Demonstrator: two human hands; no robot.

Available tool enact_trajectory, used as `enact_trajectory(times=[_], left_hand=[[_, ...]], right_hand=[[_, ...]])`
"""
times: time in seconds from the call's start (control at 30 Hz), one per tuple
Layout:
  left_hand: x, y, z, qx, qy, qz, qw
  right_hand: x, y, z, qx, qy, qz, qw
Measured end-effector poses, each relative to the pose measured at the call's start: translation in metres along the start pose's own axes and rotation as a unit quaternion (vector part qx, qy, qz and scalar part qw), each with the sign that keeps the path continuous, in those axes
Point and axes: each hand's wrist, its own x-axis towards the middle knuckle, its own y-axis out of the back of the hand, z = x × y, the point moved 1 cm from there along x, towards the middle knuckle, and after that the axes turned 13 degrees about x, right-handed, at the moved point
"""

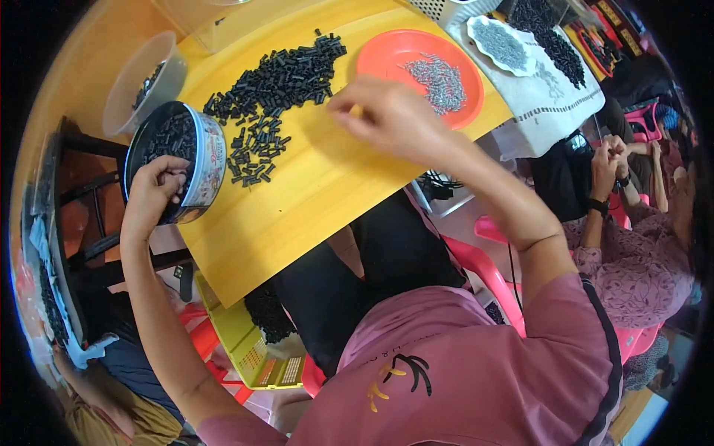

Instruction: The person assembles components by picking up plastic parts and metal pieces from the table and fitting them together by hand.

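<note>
My left hand [165, 186] is over the near rim of a round tub [208, 160] of small black cylindrical parts, its fingers curled together. Whatever they hold, if anything, is too small to name. Above the yellow table, my right hand [383, 115] is somewhat blurred, with thumb and fingers drawn together; nothing nameable shows in them. It lies between a heap of black cylindrical parts [286, 78] and a red-orange plate [375, 56]. Small silvery metal pieces [439, 82] are piled on that plate. Several loose black parts [254, 152] lie beside the tub.
A translucent bowl [119, 104] stands beyond the tub. On a white cloth [532, 111] at right are a white scalloped dish [526, 65] of silvery pieces and more black parts [565, 63]. Below the table is a yellow-green crate [238, 346]. Another person's hands [608, 160] are at right.
</note>
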Motion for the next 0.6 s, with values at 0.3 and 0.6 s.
enact_trajectory(times=[0.3,0.6], left_hand=[[-0.014,0.008,0.012,-0.135,0.013,0.169,0.976],[-0.063,-0.025,0.068,-0.294,-0.076,0.127,0.944]], right_hand=[[-0.016,0.105,0.055,-0.219,-0.068,-0.113,0.967],[-0.012,0.092,0.063,-0.285,-0.067,-0.19,0.937]])
